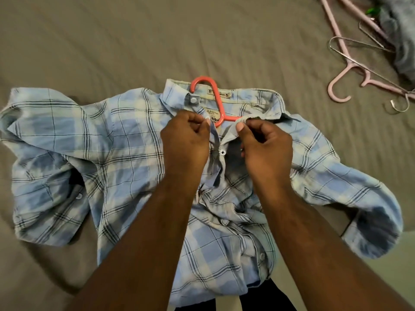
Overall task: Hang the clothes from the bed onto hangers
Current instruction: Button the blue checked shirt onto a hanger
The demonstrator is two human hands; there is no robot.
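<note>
Plaid shirt (125,153), centre of frame, on bed (89,41): coral hanger (215,102) already inside the neck. Left hand (184,140) and right hand (267,144) each pinch a placket edge; top button undone. Pink hangers (341,70) and grey garment (402,41), upper right, remain.

Home bedroom. A bed (112,41), covered in creased taupe-brown cloth, fills nearly the whole frame. Domestic laundry lies on it: a blue plaid shirt (125,153) spread out at centre, with a coral hanger (215,95) sitting in its collar. Upper right of the frame: loose pink plastic hangers (336,86) tangled with thin wire hangers (359,44), straight on the bedding. Far upper right corner: a crumpled grey garment (402,30), partly cut off. Household items throughout.
</note>
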